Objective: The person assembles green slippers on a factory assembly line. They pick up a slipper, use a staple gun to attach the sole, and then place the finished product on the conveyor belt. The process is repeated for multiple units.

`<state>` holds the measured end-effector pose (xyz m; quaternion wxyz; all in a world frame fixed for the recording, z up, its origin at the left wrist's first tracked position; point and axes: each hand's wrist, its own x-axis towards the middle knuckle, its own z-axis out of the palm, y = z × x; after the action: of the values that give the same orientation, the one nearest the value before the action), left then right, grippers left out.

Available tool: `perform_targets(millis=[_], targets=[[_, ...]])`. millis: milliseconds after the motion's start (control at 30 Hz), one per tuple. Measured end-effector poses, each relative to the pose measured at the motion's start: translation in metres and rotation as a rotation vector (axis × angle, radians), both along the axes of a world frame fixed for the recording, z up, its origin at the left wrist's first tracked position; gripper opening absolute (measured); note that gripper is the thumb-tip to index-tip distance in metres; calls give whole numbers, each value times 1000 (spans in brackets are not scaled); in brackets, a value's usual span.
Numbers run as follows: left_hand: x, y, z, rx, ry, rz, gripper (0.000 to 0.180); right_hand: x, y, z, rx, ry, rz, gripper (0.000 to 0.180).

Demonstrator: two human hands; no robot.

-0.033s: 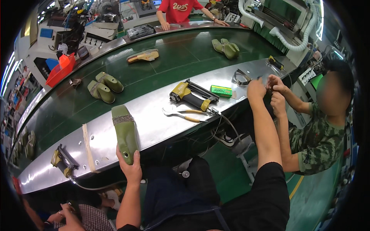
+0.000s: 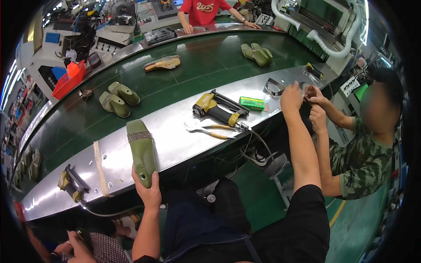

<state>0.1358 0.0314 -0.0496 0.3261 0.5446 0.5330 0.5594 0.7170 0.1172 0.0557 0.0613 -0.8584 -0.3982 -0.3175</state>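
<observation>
One green box (image 2: pixel 251 103) beside yellow nail gun (image 2: pixel 219 108), left hand (image 2: pixel 148 189) gripping olive shoe last (image 2: pixel 142 152)

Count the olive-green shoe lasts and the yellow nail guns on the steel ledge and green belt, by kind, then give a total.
Olive-green shoe lasts: 5, one under the left hand, a pair, a pair
Yellow nail guns: 2
Total: 7

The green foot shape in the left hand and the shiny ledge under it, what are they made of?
The green foot shape looks like hard moulded plastic: smooth, dull olive, with a drilled hole near the heel. The ledge looks like sheet metal, probably steel: silvery, reflecting the lights, with screw heads.
</observation>
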Motion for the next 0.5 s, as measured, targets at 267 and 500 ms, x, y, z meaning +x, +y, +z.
perform_targets(millis=[267, 500], targets=[[17, -1, 13, -60, 30, 29, 68, 47, 41, -64, -258, 468, 184, 30], [38, 12, 24, -115, -1, -31, 77, 11, 58, -17, 535, 887, 490, 27]])
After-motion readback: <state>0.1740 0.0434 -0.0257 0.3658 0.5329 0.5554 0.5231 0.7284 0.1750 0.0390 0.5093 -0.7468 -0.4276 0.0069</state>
